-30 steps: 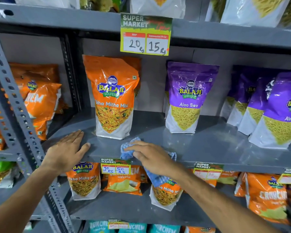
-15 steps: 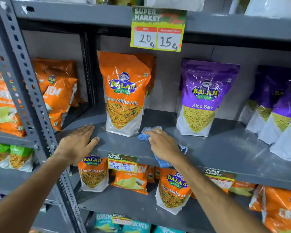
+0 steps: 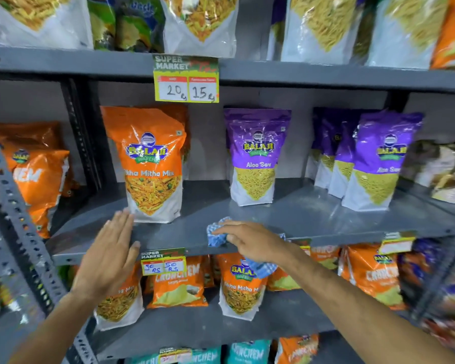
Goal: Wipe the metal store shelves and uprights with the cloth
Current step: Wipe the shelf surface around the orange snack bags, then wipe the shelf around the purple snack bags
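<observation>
A: Where is your cloth sitting?

B: Your right hand (image 3: pixel 250 240) has the blue checked cloth (image 3: pixel 216 233) pressed flat on the front lip of the grey metal shelf (image 3: pixel 313 219), in the bare stretch between the orange Tikha Mitha Mix pouch (image 3: pixel 151 164) and the purple Aloo Sev pouch (image 3: pixel 256 156). The fingers lie spread over the cloth, pinning it under the palm rather than pinching it; a tail of it hangs below the shelf edge behind your wrist.

A: And your other hand?

B: Your left hand (image 3: pixel 111 256) is open, fingers straight and together, holding nothing. It is at the shelf's front edge just beside the base of the orange pouch. I cannot tell whether the palm rests on the metal or hovers above it. My guess is that you keep it there to steady yourself, or to shield that pouch from a knock.

A: Why wipe there?

B: It looks like the easiest open metal: the pouches stand toward the back, so the front strip is free. The perforated upright (image 3: pixel 19 232) at your left seems untouched by either hand, and the 2 price figures, 20 and 15, on the yellow price tag (image 3: pixel 186 80) hang from the shelf above, clear of your cloth.

A: Any risk?

B: Probably tipping a pouch if you sweep too deep.
</observation>
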